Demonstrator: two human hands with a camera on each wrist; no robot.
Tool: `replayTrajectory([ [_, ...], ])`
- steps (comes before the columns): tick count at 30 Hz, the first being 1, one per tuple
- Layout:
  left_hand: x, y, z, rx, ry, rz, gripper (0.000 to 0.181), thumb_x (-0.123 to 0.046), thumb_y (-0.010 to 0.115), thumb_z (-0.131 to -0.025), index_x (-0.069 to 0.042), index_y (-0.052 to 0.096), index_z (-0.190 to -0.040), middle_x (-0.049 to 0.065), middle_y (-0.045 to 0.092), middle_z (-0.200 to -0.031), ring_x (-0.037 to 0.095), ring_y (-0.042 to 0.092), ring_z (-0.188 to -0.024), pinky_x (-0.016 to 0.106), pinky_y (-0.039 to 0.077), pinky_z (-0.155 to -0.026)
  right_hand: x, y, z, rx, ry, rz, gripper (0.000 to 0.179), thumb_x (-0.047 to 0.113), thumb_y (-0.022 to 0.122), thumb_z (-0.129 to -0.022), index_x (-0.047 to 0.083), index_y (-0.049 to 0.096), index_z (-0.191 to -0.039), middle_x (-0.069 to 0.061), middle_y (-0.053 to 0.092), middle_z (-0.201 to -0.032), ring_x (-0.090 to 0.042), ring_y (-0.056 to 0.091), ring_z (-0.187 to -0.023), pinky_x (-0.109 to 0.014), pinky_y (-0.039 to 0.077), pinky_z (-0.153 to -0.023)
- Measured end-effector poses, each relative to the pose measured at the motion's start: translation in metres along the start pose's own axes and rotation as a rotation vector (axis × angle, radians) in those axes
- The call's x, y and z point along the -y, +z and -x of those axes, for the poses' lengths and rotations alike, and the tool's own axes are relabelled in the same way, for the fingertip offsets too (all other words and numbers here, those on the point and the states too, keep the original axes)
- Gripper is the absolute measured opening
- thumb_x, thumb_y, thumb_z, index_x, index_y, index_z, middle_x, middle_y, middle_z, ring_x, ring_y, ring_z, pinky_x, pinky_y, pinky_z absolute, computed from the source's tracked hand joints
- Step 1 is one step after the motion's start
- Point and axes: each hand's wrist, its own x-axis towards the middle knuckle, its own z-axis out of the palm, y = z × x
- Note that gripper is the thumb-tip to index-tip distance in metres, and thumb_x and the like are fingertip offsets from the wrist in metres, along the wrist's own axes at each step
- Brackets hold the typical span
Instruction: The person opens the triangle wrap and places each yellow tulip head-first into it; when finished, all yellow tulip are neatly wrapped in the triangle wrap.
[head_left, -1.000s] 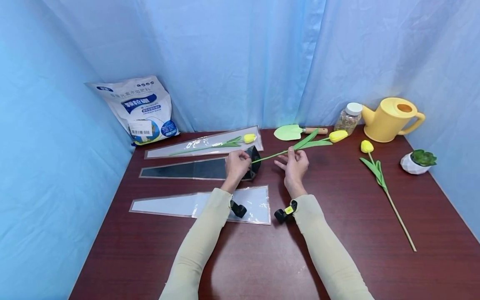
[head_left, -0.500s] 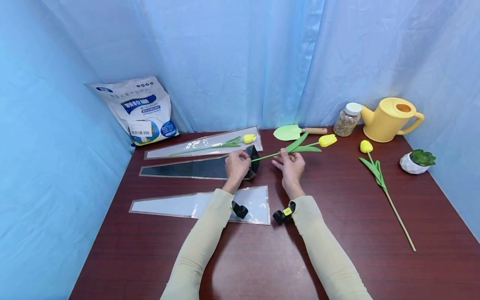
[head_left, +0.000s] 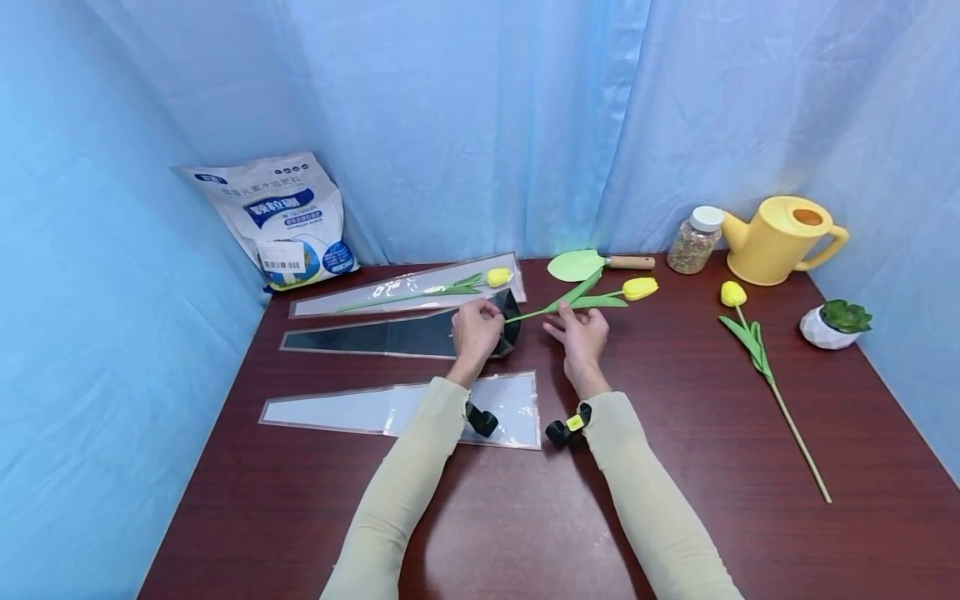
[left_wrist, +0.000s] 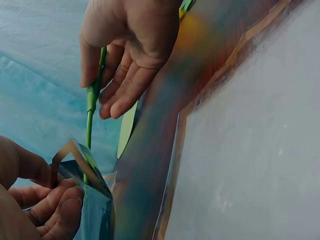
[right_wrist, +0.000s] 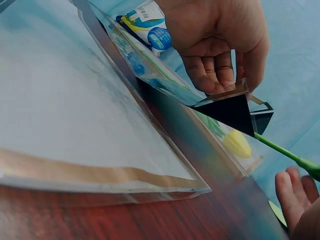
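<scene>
My left hand (head_left: 477, 333) pinches the edge of a black flower sleeve (head_left: 360, 337), whose wide mouth gapes toward the right. A yellow tulip (head_left: 640, 289) has its green stem (left_wrist: 89, 130) running into that mouth; the stem's lower part is hidden inside. In the head view my right hand (head_left: 583, 340) grips this tulip between thumb and fingers where the leaves join the stem. The left wrist view shows the left fingers (left_wrist: 62, 200) curled at the sleeve's rim. From the right wrist, the sleeve's dark opening (right_wrist: 230, 112) stands lifted around the stem.
Behind lies a pale sleeve (head_left: 322, 307) with a tulip (head_left: 497, 277) in it; another pale sleeve (head_left: 330, 411) lies in front. A loose tulip (head_left: 780, 392) rests at right. Along the back stand a bag (head_left: 277, 221), trowel (head_left: 577, 265), jar (head_left: 695, 240), watering can (head_left: 780, 242) and potted succulent (head_left: 834, 323).
The tulip has slid leftward, its stem going deeper into the black sleeve. My right hand has shifted slightly left with it; the left hand stays nearly still.
</scene>
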Motion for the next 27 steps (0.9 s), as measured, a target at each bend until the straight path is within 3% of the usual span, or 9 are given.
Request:
replayTrajectory([
  [8,-0.002,0.0,0.0,-0.022,0.015,-0.019,0.01,-0.011,0.065,-0.086,-0.012,0.074,-0.081,0.006,0.075,-0.075,0.02,0.068,-0.069,0.033,0.053,-0.065,0.004,0.001,-0.001,-0.02,0.005,-0.008,0.012,0.016,0.058,-0.101,0.004,0.056,-0.098,-0.007,0.067,-0.086,-0.017,0.075,-0.078,-0.033,0.063,-0.078],
  [13,-0.003,0.0,0.001,-0.007,0.018,-0.002,0.011,-0.011,0.065,-0.087,-0.012,0.074,-0.083,0.006,0.075,-0.076,0.02,0.067,-0.067,0.031,0.051,-0.062,0.003,0.003,0.001,-0.012,0.013,-0.018,0.011,0.014,0.061,-0.099,0.01,0.051,-0.103,-0.001,0.069,-0.082,-0.015,0.074,-0.074,-0.034,0.063,-0.078],
  [27,-0.007,0.001,0.004,-0.028,0.028,0.008,0.01,-0.01,0.065,-0.085,-0.012,0.074,-0.081,0.005,0.075,-0.075,0.02,0.069,-0.066,0.032,0.053,-0.061,-0.004,0.012,0.008,0.029,0.049,-0.001,0.016,0.012,0.063,-0.098,0.005,0.056,-0.11,0.004,0.07,-0.08,-0.011,0.073,-0.074,-0.034,0.063,-0.079],
])
